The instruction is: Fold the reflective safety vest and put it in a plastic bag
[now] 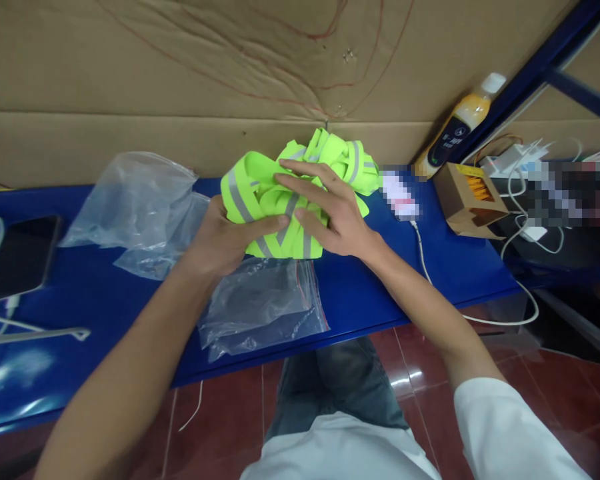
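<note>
A bundle of neon yellow reflective straps with grey bands [260, 183] lies on the blue table [380, 280]. My left hand [225, 240] grips the bundle's near left side, thumb pressed across the fabric. My right hand [325, 210] lies flat on top of the bundle with its fingers stretched out and spread. Just below the bundle, under my left wrist, lies a clear zip bag with a red seal line [265, 303].
Crumpled clear plastic bags [130, 207] sit left of the bundle. A dark phone [20, 257] with white cables lies at far left. To the right are a small cardboard box [467, 200], a yellow drink bottle [457, 127], chargers and a white cable [423, 253]. A cardboard wall stands behind.
</note>
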Demonstrator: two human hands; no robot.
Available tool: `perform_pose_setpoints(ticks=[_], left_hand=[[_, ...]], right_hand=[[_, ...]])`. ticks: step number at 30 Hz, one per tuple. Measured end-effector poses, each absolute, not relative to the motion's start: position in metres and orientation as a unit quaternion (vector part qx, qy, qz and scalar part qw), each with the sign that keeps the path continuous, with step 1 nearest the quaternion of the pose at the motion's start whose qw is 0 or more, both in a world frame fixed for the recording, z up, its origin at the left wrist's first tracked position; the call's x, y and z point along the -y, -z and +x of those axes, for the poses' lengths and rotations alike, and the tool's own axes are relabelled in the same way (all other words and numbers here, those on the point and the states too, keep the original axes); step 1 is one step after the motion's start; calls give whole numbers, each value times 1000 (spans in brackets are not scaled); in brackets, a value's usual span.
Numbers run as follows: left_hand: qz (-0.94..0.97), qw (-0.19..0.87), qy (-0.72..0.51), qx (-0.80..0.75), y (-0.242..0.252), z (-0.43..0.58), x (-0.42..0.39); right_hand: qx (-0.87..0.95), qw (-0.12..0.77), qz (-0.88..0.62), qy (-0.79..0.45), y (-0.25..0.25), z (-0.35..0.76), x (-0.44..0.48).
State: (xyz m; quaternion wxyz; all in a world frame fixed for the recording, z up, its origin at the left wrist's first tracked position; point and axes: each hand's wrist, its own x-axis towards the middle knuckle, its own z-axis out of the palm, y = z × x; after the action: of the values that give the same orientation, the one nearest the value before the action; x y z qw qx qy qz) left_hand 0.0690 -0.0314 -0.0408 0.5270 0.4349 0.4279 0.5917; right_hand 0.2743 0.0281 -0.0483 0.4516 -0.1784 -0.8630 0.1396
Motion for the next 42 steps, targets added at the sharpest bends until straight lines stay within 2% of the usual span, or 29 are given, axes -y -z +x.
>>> perform_pose_setpoints(ticks=[5, 9, 12, 18, 20, 23, 25, 30, 33, 36, 39, 42], left_hand=[[473, 474, -593, -447, 45, 57, 33], [535, 413, -584, -451, 47, 45, 33], [538, 397, -595, -447, 44, 46, 34], [528, 399, -659, -356, 39, 58, 30], [514, 350, -694, -363, 40, 57, 24], [498, 201, -752, -382, 41, 48, 13], [540, 159, -749, -349, 40, 42, 10], [674, 239, -613, -336, 47, 46, 17], [611, 325, -620, -370, 58, 57, 21], [550, 414, -636, -349, 63, 66, 21], [513, 429, -667, -328, 64, 73, 21], [515, 402, -679, -334, 66, 75, 21]], right_hand=[[876, 400, -204, -177, 50, 278, -29], [859, 379, -184, -291, 63, 274, -31], [814, 395, -199, -377, 68, 267, -27], [768, 427, -246, -409, 50, 266, -21], [748, 445, -263, -417, 46, 269, -24], [716, 466, -291, -430, 45, 274, -28], [724, 460, -283, -429, 44, 276, -28], [785, 394, -242, -413, 42, 278, -22], [801, 370, -256, -394, 45, 279, -22], [793, 403, -274, -365, 51, 275, -23], [768, 437, -279, -377, 54, 267, -20], [745, 432, -293, -416, 52, 259, -13]])
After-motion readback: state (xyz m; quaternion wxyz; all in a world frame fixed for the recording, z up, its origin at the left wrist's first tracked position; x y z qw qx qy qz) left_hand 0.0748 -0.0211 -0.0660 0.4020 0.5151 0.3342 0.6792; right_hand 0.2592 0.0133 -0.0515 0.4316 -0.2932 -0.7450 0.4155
